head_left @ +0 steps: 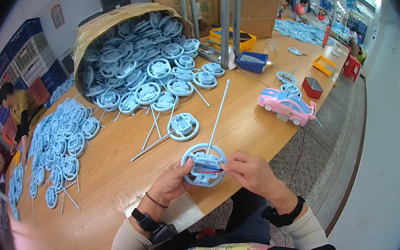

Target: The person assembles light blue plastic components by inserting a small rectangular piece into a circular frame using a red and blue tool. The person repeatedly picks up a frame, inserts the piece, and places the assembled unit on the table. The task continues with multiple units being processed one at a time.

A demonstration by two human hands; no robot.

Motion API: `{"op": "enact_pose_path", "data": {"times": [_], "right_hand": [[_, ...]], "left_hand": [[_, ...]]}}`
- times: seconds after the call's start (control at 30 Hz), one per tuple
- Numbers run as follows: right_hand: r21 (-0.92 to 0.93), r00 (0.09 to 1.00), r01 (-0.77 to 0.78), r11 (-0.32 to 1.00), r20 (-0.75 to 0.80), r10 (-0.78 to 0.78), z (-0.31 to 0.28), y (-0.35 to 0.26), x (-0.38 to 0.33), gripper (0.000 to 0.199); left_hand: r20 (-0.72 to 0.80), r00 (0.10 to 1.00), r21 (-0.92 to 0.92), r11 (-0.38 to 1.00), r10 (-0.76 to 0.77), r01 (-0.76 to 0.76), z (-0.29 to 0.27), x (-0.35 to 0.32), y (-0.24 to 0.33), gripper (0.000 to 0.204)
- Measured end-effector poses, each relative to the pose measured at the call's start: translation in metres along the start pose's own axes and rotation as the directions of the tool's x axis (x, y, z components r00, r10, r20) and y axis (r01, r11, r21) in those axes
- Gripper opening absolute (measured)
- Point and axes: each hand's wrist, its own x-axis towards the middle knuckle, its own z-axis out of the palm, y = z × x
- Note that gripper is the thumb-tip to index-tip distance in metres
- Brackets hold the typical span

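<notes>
A light-blue toy steering wheel (189,175) with a long thin rod pointing up and away from it is held over the table's near edge. Its open hub shows a compartment with red and dark blue wires (209,170). My left hand (171,184) grips the wheel's left rim, with the thumb on top. On the right side, the fingertips of my right hand (249,171) are pinched together where the wires end. Just beyond lies another steering wheel (183,126) with its rod on the table.
A tipped carton (78,59) spills many similar wheels. More wheels (60,139) are heaped at left, where a person (27,106) works. A pink toy car (286,106), a blue bin (252,62) and a red box (312,87) stand at right. A metal frame (236,14) rises behind.
</notes>
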Motion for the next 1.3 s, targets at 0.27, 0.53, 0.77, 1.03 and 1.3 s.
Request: {"op": "enact_pose_path", "data": {"times": [0.27, 0.53, 0.77, 1.03, 1.3], "right_hand": [[0.033, 1.0, -0.002, 0.999, -0.019, 0.003, 0.001, -0.003, 0.0, 0.013], [0.05, 0.999, -0.022, 0.998, -0.04, 0.024, 0.009, -0.003, 0.001, 0.014], [0.067, 0.994, -0.099, 0.993, -0.033, 0.101, 0.015, -0.008, 0.007, 0.012], [0.094, 0.998, -0.062, 0.994, -0.01, 0.063, 0.01, -0.007, 0.009, 0.012], [0.124, 1.0, -0.001, 0.992, 0.01, 0.0, 0.005, -0.006, 0.01, 0.011]], "left_hand": [[0.015, 0.999, -0.053, 0.998, 0.047, -0.046, 0.002, 0.002, -0.002, 0.051], [0.0, 0.993, 0.069, 0.991, 0.116, -0.116, -0.003, 0.001, 0.008, 0.05], [-0.041, 0.989, 0.076, 0.988, 0.141, -0.137, -0.005, 0.002, 0.007, 0.053], [-0.049, 0.992, 0.037, 0.993, 0.117, -0.115, 0.0, 0.001, 0.006, 0.054], [0.001, 0.994, 0.038, 0.993, 0.114, -0.113, -0.006, -0.001, 0.002, 0.053]]}}
